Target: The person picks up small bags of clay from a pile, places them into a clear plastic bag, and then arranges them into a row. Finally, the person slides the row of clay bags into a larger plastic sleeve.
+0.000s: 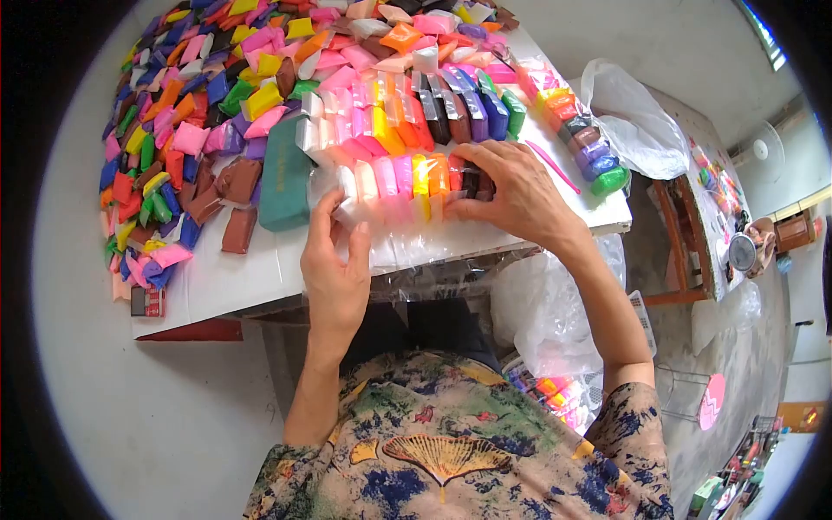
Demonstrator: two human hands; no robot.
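Observation:
A row of small soft coloured packets (403, 178), running from white through pink, yellow and orange to brown, lies in a clear plastic bag (394, 213) near the table's front edge. At the row's left end, my left hand (336, 273) holds the bag's edge between thumb and fingers. My right hand (511, 195) is wrapped over the right end, partly hiding the dark packets. Just behind stands a longer double row of packets (390, 126), sorted by colour. A green box (284, 178) sits to the left of both rows.
Loose coloured packets (191, 139) are heaped over the table's left and back. A bagged row (581, 130) and a pink stick (553, 166) lie at the right. Clear plastic (637, 117) hangs over the right edge. A small dark-and-red box (148, 302) is at the front left corner.

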